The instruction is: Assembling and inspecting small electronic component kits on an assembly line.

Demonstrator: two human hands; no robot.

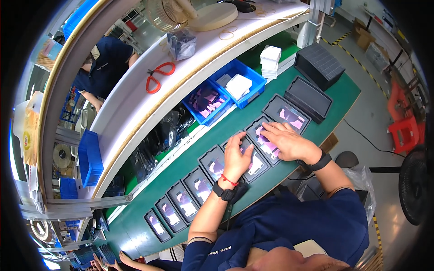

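Observation:
A slanting row of several shallow black trays lies before me, each holding a shiny pinkish-and-white flat panel. My right hand (289, 141) lies over one panel (270, 147), its fingers stretched out and apart across the tray (259, 122). My left hand (236, 159), wearing a red cord and black wristband, hovers over or touches the neighbouring tray (264, 170) to the left. Its thumb stands apart from the fingers, and nothing shows in it. Whether its fingertips touch the white-edged panel (256, 165) I cannot tell.
Beyond the row stand an empty black tray (308, 98) and a stack of black trays (320, 64). Blue bins (212, 118) hold pinkish films and white pieces, beside a white stack (270, 58). Red-handled scissors (156, 77) lie on the white shelf. A co-worker (106, 65) is across it.

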